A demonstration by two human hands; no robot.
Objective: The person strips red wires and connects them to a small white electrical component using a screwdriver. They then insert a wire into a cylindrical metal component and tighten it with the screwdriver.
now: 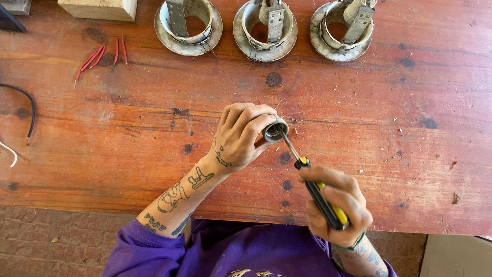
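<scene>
My left hand [242, 134] grips a small round metal lamp socket [275, 130] just above the wooden table [389, 133], its open end facing right. My right hand [335, 205] is closed around the black-and-yellow handle of a screwdriver [319, 194]. The thin metal shaft slants up and left, and its tip sits inside the socket's mouth. A short red wire end pokes out behind my left hand's fingers.
Three round metal light fittings [188, 25] [265, 28] [342, 30] line the far edge. Several red wire pieces [102, 55] lie at the far left, beside a wooden block [98, 8]. A black cable [28, 102] and a white wire [10, 153] enter from the left.
</scene>
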